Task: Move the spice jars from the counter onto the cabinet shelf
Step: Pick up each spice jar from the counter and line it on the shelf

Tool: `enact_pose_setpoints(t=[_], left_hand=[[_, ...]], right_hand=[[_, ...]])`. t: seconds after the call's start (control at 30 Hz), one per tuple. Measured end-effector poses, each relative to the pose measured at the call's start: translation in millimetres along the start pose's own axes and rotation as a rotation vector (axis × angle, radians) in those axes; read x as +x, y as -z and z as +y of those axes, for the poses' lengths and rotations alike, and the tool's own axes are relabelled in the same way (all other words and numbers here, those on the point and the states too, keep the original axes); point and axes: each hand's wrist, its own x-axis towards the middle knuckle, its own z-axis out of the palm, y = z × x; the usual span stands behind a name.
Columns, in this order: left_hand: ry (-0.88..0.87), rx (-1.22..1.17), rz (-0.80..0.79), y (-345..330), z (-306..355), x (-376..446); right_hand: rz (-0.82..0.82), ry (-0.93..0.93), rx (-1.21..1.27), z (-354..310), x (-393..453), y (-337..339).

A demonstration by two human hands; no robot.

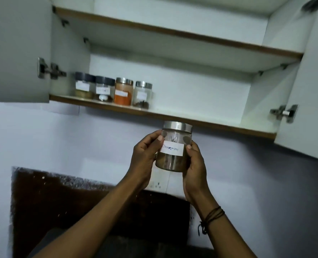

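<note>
- Step in hand: carrying a jar up to the shelf. Both hands hold the cinnamon jar (175,148) in the air, just below the front edge of the shelf (201,121).
- Left hand (145,157) wraps the jar's left side, thumb on the glass by the label; right hand (194,164) clasps the right side, thumb at the label's edge. Both grips are closed round the jar, which is upright with a slight tilt.
- Jar: clear glass, steel lid, brown powder in the lower half, handwritten label "Cinnamon".
- Four jars (113,90) already stand in a row at the left of the shelf, close together; the orange jar (123,92) is third from the left.
- Judged progress: well along, at least this fifth jar still to place.
- Next move calls for lifting the jar above the shelf edge, then setting it down in the bare stretch right of the row without knocking the last jar.
- Hard to tell: labels on the shelved jars are blurred and unreadable; the counter is not in view, so any remaining jars cannot be counted.
- Cabinet doors (16,49) stand open on both sides, cut off by the frame; the upper shelf's top is hidden from this angle.
</note>
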Motion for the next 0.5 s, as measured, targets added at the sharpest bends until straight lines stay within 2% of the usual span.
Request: enact_pose_setpoints(t=[0.23,0.4,0.5], left_hand=[[-0.252,0.177,0.004,-14.0,53.6,46.8],[-0.323,0.282,0.140,-22.8,66.1,83.5],[-0.390,0.378,0.228,-27.1,71.6,110.7]], right_hand=[[0.166,0.221,-0.162,-34.4,50.3,-21.6],[0.251,0.356,-0.343,-45.6,86.3,-39.2],[0.282,0.341,-0.425,-53.4,114.7,-50.0]])
